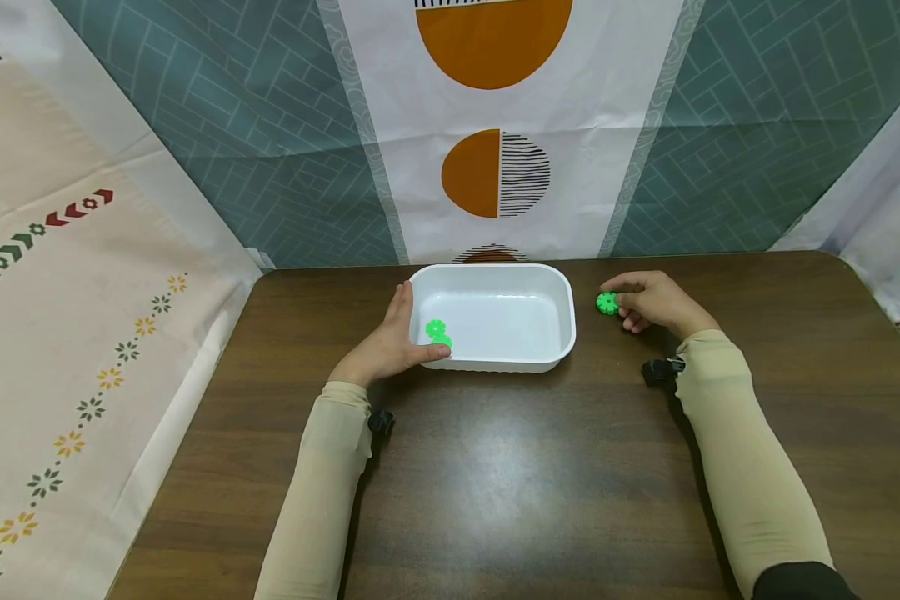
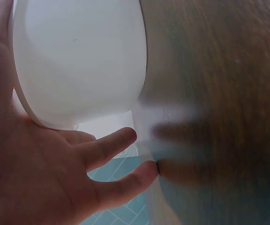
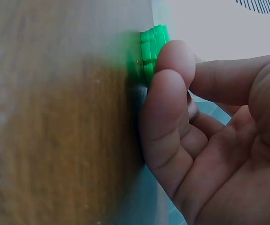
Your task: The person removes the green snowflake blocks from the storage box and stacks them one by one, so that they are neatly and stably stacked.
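Note:
A white rectangular tray (image 1: 495,312) sits near the far table edge. My left hand (image 1: 392,340) holds its left end, thumb over the front rim and the other fingers along the outer side. In the left wrist view two fingers (image 2: 109,147) stretch out below the tray's end. Two green flower-shaped pieces (image 1: 436,327) lie in the tray's left part, overlapping, close to my thumb. Right of the tray, my right hand (image 1: 663,302) pinches a small stack of green notched discs (image 1: 607,302) at the tabletop. The right wrist view shows the stack (image 3: 152,51) on edge, partly covered by fingertips.
The brown wooden table (image 1: 510,483) reaches toward me, with rounded far corners. A patterned cloth (image 1: 285,125) hangs behind it, and a pale embroidered cloth (image 1: 105,333) is at the left. A dark wrist device (image 1: 660,372) shows beside my right sleeve.

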Demonstrator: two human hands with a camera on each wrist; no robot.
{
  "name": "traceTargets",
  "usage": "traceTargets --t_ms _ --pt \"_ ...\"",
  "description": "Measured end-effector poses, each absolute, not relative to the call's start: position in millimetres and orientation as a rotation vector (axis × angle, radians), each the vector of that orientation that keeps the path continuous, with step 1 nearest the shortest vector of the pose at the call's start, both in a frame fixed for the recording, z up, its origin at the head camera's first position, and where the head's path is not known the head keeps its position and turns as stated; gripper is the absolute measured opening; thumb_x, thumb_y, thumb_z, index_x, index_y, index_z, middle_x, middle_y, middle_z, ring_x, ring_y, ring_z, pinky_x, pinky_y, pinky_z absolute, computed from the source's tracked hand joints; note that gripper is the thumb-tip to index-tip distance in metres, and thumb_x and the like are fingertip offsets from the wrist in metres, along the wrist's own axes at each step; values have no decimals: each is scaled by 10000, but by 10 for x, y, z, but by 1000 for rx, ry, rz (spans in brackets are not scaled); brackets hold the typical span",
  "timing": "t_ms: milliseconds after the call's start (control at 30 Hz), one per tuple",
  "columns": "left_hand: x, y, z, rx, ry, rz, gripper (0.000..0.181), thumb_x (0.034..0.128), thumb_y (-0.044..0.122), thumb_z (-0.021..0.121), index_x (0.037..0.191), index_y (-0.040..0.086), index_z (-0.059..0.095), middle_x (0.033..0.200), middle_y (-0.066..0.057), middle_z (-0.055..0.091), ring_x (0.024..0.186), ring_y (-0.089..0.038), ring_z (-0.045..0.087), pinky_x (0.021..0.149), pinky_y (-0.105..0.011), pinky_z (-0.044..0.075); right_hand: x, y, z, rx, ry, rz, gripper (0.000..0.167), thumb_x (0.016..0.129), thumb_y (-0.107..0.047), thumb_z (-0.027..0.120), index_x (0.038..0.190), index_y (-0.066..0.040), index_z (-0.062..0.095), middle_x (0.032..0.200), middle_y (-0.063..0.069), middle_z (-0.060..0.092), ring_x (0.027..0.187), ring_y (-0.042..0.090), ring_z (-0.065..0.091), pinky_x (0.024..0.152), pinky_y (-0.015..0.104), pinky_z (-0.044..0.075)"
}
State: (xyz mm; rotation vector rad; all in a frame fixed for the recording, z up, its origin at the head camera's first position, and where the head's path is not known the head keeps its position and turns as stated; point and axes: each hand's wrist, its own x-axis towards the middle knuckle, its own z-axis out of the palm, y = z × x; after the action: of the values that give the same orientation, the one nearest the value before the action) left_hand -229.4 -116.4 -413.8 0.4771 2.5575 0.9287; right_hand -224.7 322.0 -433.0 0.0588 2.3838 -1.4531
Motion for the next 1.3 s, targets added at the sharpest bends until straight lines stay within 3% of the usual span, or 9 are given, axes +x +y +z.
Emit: traceTargets --t_ms 1300 --pt "-2297 -1165 -4146 482 2559 923 1314 825 575 779 1591 136 -194 1670 -114 -170 1527 -300 7 1184 -480 195 -2231 3206 -4326 63 2396 -1432 370 1047 -66 529 1407 19 537 856 158 599 635 198 616 614 348 568"
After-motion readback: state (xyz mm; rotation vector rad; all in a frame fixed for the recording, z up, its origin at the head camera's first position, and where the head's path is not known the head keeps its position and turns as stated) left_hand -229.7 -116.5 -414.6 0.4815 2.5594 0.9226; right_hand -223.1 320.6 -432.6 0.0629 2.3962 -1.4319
